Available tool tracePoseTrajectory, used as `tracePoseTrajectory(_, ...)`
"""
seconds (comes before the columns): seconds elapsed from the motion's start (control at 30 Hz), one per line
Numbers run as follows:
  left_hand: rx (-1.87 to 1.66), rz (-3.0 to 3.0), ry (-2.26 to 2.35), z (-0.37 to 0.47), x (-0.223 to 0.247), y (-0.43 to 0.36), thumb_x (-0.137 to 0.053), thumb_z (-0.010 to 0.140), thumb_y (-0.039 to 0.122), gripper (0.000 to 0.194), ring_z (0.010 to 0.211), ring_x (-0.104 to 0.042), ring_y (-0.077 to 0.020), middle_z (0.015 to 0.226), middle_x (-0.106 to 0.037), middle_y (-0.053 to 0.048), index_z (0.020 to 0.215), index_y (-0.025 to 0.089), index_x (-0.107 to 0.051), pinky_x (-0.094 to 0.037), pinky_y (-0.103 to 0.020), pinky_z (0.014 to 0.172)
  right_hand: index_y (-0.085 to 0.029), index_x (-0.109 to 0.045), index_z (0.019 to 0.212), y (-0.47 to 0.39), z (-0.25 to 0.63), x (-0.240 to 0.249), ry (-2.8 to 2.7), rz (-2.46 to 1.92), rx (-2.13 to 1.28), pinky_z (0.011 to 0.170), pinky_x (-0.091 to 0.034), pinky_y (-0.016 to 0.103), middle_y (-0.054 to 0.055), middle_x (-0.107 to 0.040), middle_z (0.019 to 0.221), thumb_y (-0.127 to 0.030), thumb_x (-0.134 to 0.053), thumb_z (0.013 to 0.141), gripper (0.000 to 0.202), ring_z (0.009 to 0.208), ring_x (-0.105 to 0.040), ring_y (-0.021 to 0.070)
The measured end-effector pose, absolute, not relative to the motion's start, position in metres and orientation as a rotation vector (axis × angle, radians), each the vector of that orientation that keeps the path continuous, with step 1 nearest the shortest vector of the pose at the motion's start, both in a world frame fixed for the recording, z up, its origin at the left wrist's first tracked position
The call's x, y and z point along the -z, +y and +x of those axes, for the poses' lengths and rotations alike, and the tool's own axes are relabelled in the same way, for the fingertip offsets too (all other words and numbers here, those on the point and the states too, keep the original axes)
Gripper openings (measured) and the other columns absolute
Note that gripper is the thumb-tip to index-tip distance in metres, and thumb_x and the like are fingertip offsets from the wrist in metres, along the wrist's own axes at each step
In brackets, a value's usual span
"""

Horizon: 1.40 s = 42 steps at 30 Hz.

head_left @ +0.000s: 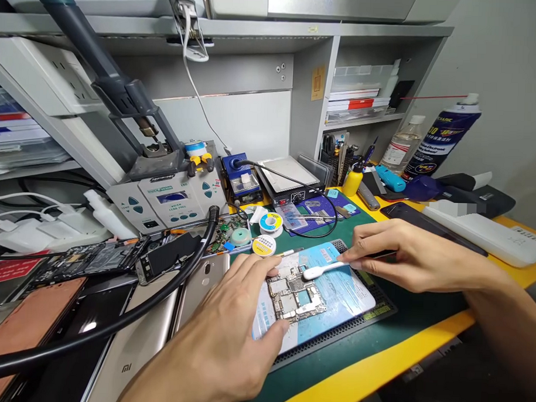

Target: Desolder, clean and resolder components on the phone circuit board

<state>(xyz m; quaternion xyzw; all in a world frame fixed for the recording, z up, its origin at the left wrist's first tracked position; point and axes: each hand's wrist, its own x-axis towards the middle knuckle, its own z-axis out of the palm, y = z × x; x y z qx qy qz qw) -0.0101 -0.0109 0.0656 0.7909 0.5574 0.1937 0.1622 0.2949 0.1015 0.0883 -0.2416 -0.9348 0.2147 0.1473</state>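
Note:
A phone circuit board (291, 304) with a square cut-out lies on a light blue and white pad (348, 292). My left hand (232, 329) reaches in from the left, its index finger at the board's upper left corner and its thumb by the lower edge, gripping it between them. In my right hand (393, 252) the fingers pinch the handle of a white toothbrush (325, 270). The brush head rests bristle side down on the board's upper right part; the bristles are hidden.
A thick black hose (159, 303) curves from the hot air station (171, 197) across several phones at left. Solder spools (265, 245) sit behind the pad. A hot plate (290, 178) stands at the back. A spray can (443, 140) and a clear bottle (402, 147) stand back right.

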Motion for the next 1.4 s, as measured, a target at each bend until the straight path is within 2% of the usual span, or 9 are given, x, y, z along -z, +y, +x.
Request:
tracePoseTrajectory(0.1, -0.554, 2.261, 1.592, -0.01, -0.065, -0.01, -0.056, 0.096, 0.038, 0.057, 0.147, -0.059, -0.0348, 0.15, -0.064, -0.013, 0.151, 0.025, -0.051, -0.056, -0.06, 0.12, -0.019, -0.088, 0.117, 0.099, 0.294, -0.087, -2.687, -0.685, -0.624, 0.065, -0.051, 0.024, 0.008, -0.073, 0.089, -0.024, -0.061, 0.108, 0.028, 0.073, -0.067, 0.016)
tracePoseTrajectory(0.3, -0.572, 2.246, 1.597, -0.012, -0.062, -0.011, -0.059, 0.095, 0.039, 0.053, 0.138, -0.063, -0.0341, 0.144, -0.065, -0.014, 0.147, 0.026, -0.053, -0.055, -0.065, 0.118, -0.021, -0.086, 0.124, 0.092, 0.293, -0.076, -2.678, -0.672, -0.636, 0.069, -0.052, 0.028, 0.009, -0.074, 0.089, -0.049, -0.077, 0.101, 0.038, 0.076, -0.068, 0.0194)
tracePoseTrajectory(0.43, -0.553, 2.248, 1.589, -0.01, -0.065, -0.011, -0.057, 0.096, 0.04, 0.055, 0.144, -0.06, -0.0342, 0.148, -0.064, -0.014, 0.149, 0.024, -0.053, -0.053, -0.063, 0.121, -0.021, -0.086, 0.124, 0.095, 0.289, -0.075, -2.664, -0.648, -0.635, 0.07, -0.052, 0.028, 0.009, -0.074, 0.089, -0.055, -0.077, 0.099, 0.043, 0.077, -0.068, 0.02)
tracePoseTrajectory(0.53, -0.537, 2.239, 1.595, -0.008, -0.068, -0.011, -0.055, 0.097, 0.04, 0.055, 0.146, -0.059, -0.0346, 0.149, -0.064, -0.015, 0.149, 0.022, -0.053, -0.053, -0.064, 0.121, -0.021, -0.086, 0.124, 0.097, 0.285, -0.076, -2.663, -0.647, -0.642, 0.07, -0.052, 0.028, 0.009, -0.074, 0.089, -0.051, -0.076, 0.1, 0.04, 0.076, -0.068, 0.0197)
tracePoseTrajectory(0.63, -0.528, 2.229, 1.601, -0.008, -0.068, -0.012, -0.055, 0.096, 0.041, 0.054, 0.141, -0.062, -0.0353, 0.146, -0.065, -0.016, 0.146, 0.021, -0.055, -0.053, -0.067, 0.119, -0.021, -0.087, 0.122, 0.1, 0.287, -0.082, -2.693, -0.675, -0.655, 0.068, -0.052, 0.027, 0.008, -0.075, 0.09, -0.037, -0.068, 0.106, 0.029, 0.075, -0.069, 0.0184)
tracePoseTrajectory(0.77, -0.536, 2.218, 1.612, -0.009, -0.067, -0.013, -0.058, 0.096, 0.039, 0.056, 0.144, -0.061, -0.0334, 0.147, -0.065, -0.013, 0.15, 0.026, -0.051, -0.055, -0.062, 0.12, -0.02, -0.088, 0.11, 0.103, 0.296, -0.091, -2.706, -0.708, -0.648, 0.064, -0.051, 0.026, 0.007, -0.075, 0.087, -0.024, -0.061, 0.107, 0.028, 0.074, -0.07, 0.0179)
tracePoseTrajectory(1.0, -0.544, 2.226, 1.606, -0.009, -0.067, -0.015, -0.057, 0.096, 0.04, 0.057, 0.149, -0.056, -0.037, 0.151, -0.063, -0.015, 0.149, 0.021, -0.052, -0.052, -0.063, 0.123, -0.018, -0.086, 0.116, 0.097, 0.288, -0.088, -2.741, -0.667, -0.671, 0.066, -0.052, 0.029, 0.009, -0.073, 0.09, -0.028, -0.059, 0.108, 0.03, 0.073, -0.067, 0.0192)
tracePoseTrajectory(1.23, -0.559, 2.251, 1.622, -0.009, -0.062, -0.014, -0.058, 0.097, 0.037, 0.057, 0.149, -0.057, -0.0336, 0.152, -0.062, -0.009, 0.153, 0.03, -0.046, -0.055, -0.06, 0.12, -0.019, -0.087, 0.11, 0.096, 0.293, -0.094, -2.73, -0.725, -0.671, 0.064, -0.049, 0.028, 0.007, -0.072, 0.086, -0.026, -0.059, 0.108, 0.029, 0.072, -0.066, 0.0182)
tracePoseTrajectory(1.4, -0.547, 2.268, 1.605, -0.009, -0.066, -0.013, -0.057, 0.098, 0.038, 0.056, 0.148, -0.057, -0.0369, 0.15, -0.064, -0.014, 0.152, 0.024, -0.05, -0.055, -0.062, 0.119, -0.016, -0.084, 0.119, 0.091, 0.28, -0.08, -2.733, -0.599, -0.681, 0.067, -0.048, 0.029, 0.009, -0.067, 0.092, -0.027, -0.055, 0.111, 0.032, 0.075, -0.064, 0.0179)
